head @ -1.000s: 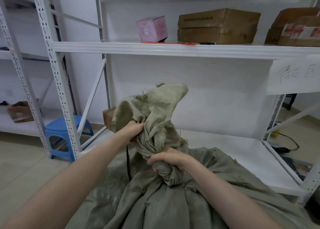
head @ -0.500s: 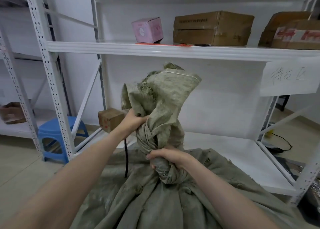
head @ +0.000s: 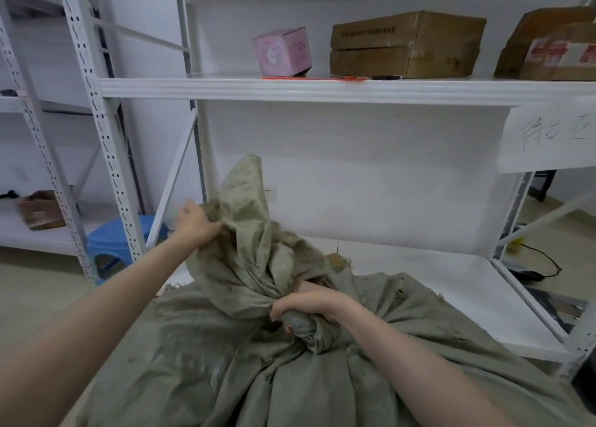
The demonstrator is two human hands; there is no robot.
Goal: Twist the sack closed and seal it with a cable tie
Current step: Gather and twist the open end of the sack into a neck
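Note:
A large grey-green woven sack [head: 225,368] fills the lower part of the view. Its gathered top [head: 254,255] stands up in folds from a twisted neck. My right hand [head: 309,304] grips that twisted neck from the right. My left hand [head: 195,223] holds the loose upper edge of the sack's mouth, pulled out to the left. The black cable tie seen before under my left hand does not show now.
White metal shelving stands right behind the sack, with its bottom shelf [head: 451,284] at sack height. On the upper shelf [head: 322,89] sit a pink box [head: 282,52] and brown cartons [head: 406,44]. A blue stool [head: 119,242] stands at the left upright.
My left hand has swung out to the left and lower with the sack's loose top, which now leans left. My right hand keeps its grip on the neck. The black tie has gone out of sight.

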